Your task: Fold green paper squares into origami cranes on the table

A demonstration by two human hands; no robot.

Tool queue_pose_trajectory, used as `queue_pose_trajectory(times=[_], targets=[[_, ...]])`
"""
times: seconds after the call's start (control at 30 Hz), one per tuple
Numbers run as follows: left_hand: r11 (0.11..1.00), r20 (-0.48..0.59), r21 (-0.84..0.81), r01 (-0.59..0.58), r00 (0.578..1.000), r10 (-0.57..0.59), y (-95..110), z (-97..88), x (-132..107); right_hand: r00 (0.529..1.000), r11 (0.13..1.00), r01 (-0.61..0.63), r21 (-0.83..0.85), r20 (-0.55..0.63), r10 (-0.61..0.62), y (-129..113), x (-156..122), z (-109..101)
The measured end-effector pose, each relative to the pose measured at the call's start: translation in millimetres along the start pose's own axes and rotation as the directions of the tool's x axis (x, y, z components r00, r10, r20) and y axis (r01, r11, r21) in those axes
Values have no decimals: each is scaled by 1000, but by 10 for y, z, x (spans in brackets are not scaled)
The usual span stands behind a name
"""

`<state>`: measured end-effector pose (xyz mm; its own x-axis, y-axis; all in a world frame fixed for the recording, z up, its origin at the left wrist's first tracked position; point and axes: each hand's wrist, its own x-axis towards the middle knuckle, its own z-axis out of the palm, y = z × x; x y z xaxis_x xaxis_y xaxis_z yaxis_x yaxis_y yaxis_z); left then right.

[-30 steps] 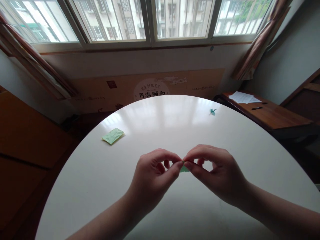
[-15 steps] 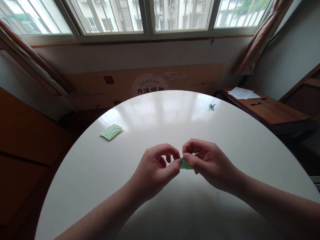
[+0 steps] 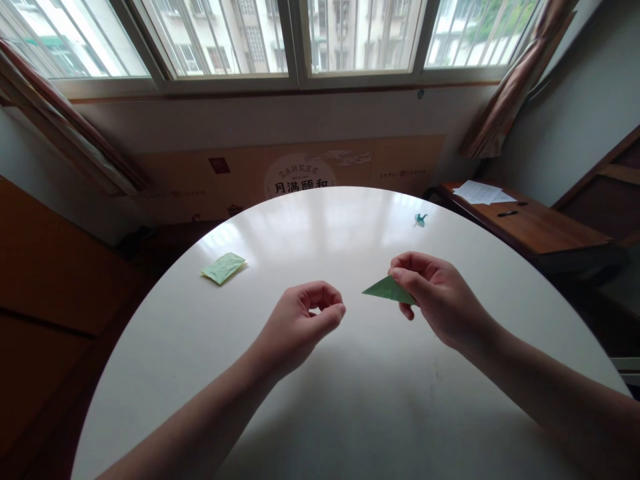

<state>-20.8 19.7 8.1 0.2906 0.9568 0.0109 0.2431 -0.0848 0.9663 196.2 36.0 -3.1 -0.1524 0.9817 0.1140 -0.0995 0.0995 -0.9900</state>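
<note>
My right hand pinches a small green folded paper triangle between thumb and fingers, its tip pointing left, a little above the round white table. My left hand hovers to the left of it with fingers curled in toward the thumb and nothing in them. A gap separates the two hands.
A pale green paper packet lies on the table's left part. A tiny teal origami crane stands near the far right rim. Beyond the rim on the right is a wooden desk with white sheets and a pen. Windows and a printed cardboard panel are behind.
The hands, pinched together on the folded paper before, have come apart. My right hand has lifted the paper up and to the right; my left hand has let go.
</note>
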Motion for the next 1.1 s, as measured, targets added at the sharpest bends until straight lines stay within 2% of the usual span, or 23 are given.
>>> queue_pose_trajectory(times=[0.07,0.13,0.27,0.5,0.6,0.67,0.77,0.87,0.97,1.1], targets=[[1000,-46,-14,-7,999,7,-20,-5,13,997,995,-74,71,-4,74,-16,30,-4],[998,-67,-69,9,998,-14,-28,12,22,985,978,-173,116,39,170,-30,37,19],[979,-24,-194,61,997,-67,-13,77,18,954,945,-291,148,125,274,-17,6,85],[964,58,-242,110,993,-98,10,135,-38,948,955,-275,111,200,249,68,-38,129],[955,60,-257,151,988,-141,11,116,-48,938,952,-286,111,234,255,74,-33,132],[928,51,-325,184,983,-177,14,91,-51,938,949,-289,126,233,255,82,-22,121],[845,61,-471,254,965,-256,28,55,-54,956,967,-229,111,214,202,123,-2,89],[742,133,-575,344,934,-331,54,43,-61,960,998,-68,14,274,61,184,7,68],[679,220,-598,426,902,-372,80,42,-70,949,999,27,-23,315,-19,223,4,79],[646,279,-604,467,883,-378,100,29,-79,949,999,45,-29,314,-34,250,6,97]])
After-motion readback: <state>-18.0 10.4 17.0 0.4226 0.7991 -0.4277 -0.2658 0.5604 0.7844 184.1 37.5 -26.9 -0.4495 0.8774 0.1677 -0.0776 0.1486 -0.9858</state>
